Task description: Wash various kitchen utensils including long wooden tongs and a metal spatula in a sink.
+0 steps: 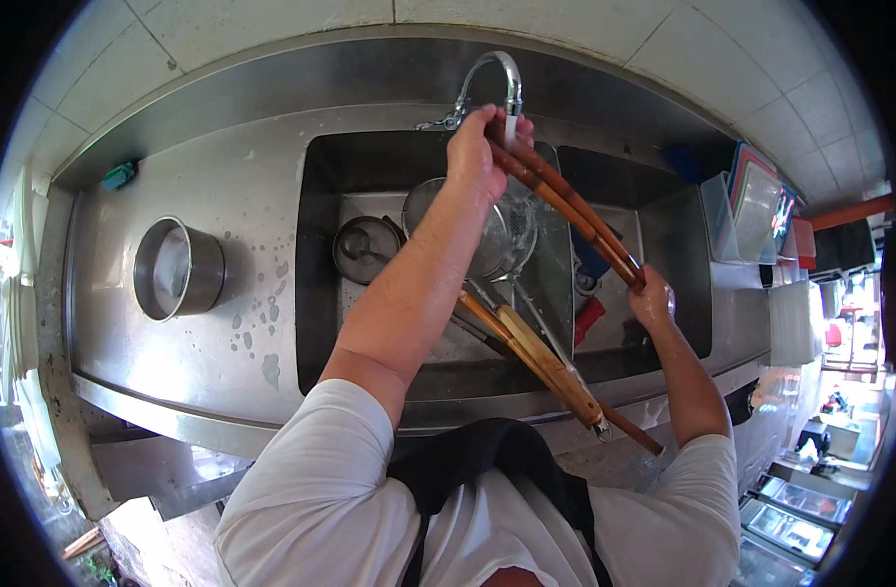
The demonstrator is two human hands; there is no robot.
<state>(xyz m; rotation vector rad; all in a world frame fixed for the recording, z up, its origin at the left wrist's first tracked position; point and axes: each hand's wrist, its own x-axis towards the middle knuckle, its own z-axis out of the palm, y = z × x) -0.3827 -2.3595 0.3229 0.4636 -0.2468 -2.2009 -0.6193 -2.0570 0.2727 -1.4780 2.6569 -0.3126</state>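
Brown rods (568, 207) slant above the sink (317, 254), from its back edge toward its right edge, seemingly to catch the tap's (510, 78) stream; the left hand (477, 161) wraps their upper ends, the right hand (652, 299) grips the lower, presumably steadying them.

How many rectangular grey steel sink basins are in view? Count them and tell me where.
2: the wider grey steel basin on the left, and the narrower grey steel basin adjoining it on the right.
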